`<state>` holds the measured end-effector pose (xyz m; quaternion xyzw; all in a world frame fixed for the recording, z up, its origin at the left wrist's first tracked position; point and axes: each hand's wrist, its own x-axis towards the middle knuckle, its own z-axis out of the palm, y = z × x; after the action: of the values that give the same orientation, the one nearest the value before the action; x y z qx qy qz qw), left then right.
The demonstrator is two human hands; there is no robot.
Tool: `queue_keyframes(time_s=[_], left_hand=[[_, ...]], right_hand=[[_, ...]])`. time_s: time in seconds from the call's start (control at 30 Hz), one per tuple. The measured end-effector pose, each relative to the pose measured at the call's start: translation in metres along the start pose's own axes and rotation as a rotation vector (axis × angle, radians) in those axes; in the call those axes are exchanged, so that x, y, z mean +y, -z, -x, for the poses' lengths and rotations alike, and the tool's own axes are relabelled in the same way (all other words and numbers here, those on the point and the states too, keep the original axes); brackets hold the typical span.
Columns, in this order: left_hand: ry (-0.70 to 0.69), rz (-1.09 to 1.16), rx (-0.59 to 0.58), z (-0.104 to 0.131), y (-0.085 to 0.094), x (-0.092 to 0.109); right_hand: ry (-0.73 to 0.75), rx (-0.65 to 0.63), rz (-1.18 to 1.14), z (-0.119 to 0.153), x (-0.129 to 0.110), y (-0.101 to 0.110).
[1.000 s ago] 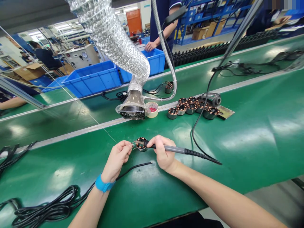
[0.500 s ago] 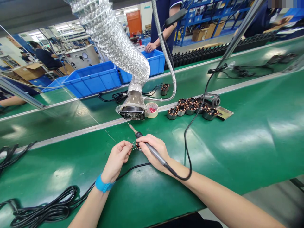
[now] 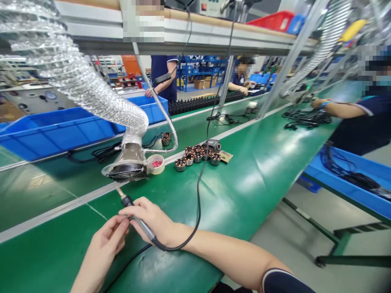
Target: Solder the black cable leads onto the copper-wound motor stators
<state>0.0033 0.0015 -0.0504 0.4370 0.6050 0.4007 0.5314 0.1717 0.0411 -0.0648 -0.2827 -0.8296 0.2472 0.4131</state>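
No readable text, brand or number anywhere. Red marking [image 3: 157,164] inside the cream-coloured round tape roll [image 3: 157,170], left of centre, too small to make out; same for the round pale dial [image 3: 50,95] on the grey metal machine [image 3: 33,103], far left, and the red square patch [image 3: 204,7] on the pale grey box [image 3: 213,9], top edge.

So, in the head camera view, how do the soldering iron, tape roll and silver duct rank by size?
1. Silver duct, running out of frame
2. Soldering iron, partly covered by fingers
3. Tape roll
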Motion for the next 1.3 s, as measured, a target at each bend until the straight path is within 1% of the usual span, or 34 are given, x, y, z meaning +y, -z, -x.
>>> queue_keyframes(time_s=[0.1, 0.17, 0.27, 0.43, 0.6, 0.73, 0.8, 0.93, 1.0, 1.07, 1.3], left_hand=[[0.024, -0.071, 0.047, -0.001, 0.003, 0.000], [0.029, -0.102, 0.059, -0.003, 0.005, 0.000], [0.015, -0.144, 0.052, -0.005, 0.007, 0.001], [-0.033, -0.219, -0.008, -0.008, 0.010, 0.002], [-0.103, -0.255, -0.104, -0.012, 0.011, 0.002], [-0.111, -0.258, -0.168, -0.006, 0.007, 0.008], [-0.101, -0.196, -0.212, -0.002, 0.004, 0.012], [-0.059, 0.018, -0.286, -0.002, 0.002, 0.014], [-0.036, 0.090, -0.295, -0.004, 0.004, 0.013], [-0.020, 0.117, -0.291, -0.005, 0.005, 0.012], [-0.046, 0.105, -0.283, -0.006, 0.006, 0.011]], right_hand=[[0.024, -0.078, 0.019, 0.000, -0.002, 0.005], [0.032, -0.102, 0.033, 0.000, -0.004, 0.008], [0.011, -0.100, 0.025, 0.000, -0.006, 0.011], [-0.014, -0.158, 0.011, 0.001, -0.006, 0.011], [0.047, -0.006, 0.075, 0.004, 0.002, 0.002], [0.065, 0.048, 0.085, 0.007, 0.005, -0.004], [0.050, 0.076, 0.077, 0.008, 0.004, -0.006], [0.042, 0.104, 0.017, 0.006, 0.003, -0.010], [0.059, 0.105, -0.010, 0.004, 0.003, -0.011], [0.069, 0.112, -0.031, 0.002, 0.002, -0.011], [0.089, 0.127, -0.039, 0.002, 0.003, -0.013]])
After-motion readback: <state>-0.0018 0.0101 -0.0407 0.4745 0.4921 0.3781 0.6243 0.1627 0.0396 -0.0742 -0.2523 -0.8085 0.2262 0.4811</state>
